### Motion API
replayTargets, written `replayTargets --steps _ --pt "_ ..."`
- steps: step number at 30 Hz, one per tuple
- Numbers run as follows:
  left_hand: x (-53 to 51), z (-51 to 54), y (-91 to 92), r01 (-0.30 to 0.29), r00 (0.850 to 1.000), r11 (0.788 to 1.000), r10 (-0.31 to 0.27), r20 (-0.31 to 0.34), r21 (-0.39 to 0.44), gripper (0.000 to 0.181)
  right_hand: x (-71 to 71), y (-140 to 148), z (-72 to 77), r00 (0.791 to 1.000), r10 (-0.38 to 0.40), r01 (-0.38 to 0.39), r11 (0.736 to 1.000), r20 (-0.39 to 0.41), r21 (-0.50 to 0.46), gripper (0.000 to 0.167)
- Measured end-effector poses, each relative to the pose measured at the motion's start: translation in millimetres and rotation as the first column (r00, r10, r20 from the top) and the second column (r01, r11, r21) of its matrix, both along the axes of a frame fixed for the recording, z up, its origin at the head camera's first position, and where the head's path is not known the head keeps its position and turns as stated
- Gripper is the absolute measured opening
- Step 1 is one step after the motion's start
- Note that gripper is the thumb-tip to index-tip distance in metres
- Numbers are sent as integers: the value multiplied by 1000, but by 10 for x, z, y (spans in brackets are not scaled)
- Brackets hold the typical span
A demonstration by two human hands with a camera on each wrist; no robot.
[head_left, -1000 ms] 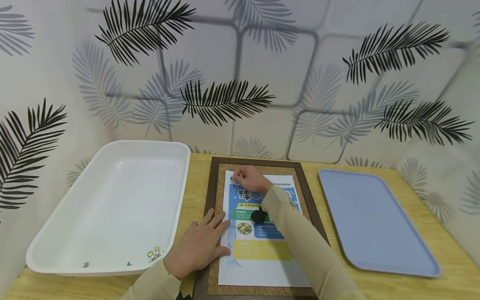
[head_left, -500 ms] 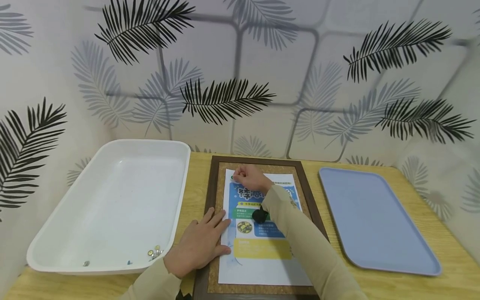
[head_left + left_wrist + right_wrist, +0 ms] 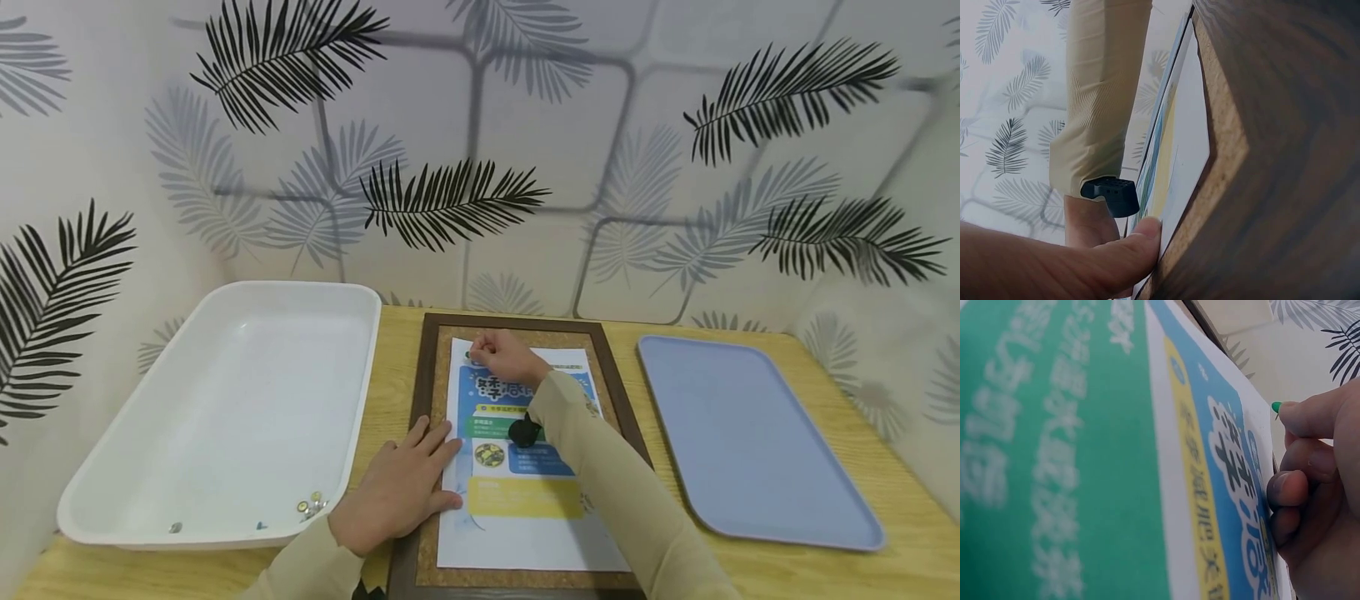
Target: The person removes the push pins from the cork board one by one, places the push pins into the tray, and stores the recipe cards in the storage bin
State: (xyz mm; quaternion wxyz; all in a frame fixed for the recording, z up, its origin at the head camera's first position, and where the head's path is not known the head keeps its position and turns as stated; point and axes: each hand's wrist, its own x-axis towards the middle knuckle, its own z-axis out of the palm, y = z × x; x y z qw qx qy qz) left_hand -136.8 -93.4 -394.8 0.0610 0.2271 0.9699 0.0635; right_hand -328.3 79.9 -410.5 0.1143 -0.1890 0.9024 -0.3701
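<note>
A printed poster (image 3: 525, 542) in blue, green and yellow lies on a cork board (image 3: 555, 340) with a dark brown frame. My right hand (image 3: 510, 358) is at the poster's upper left corner. Its thumb and index finger pinch a green push pin (image 3: 1277, 407), whose thin metal point shows below the head in the right wrist view; I cannot tell whether the point touches the paper. My left hand (image 3: 405, 483) rests with spread fingers on the board's left side, fingertips and thumb on the poster's edge. The thumb (image 3: 1144, 231) presses the paper in the left wrist view.
A deep white tray (image 3: 217, 400) stands at the left, with several small gold and clear tacks (image 3: 311, 505) and a tiny blue piece (image 3: 261, 526) near its front edge. A flat light-blue tray (image 3: 757, 442) lies right of the board. A patterned wall closes off the back.
My right hand has shifted very slightly to the right at the poster's upper left corner, still pinching the green push pin. The left hand stays where it was.
</note>
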Motion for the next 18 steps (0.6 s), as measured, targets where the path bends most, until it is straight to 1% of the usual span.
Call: replayTargets --steps 12,18 --pt "0 -19 3 -6 1000 1000 6 -4 -1 68 19 27 47 999 40 -40 999 -26 21 18" --pt "-3 -39 -2 -5 1000 1000 5 1 -6 68 28 75 44 997 73 -73 997 -40 -9 16"
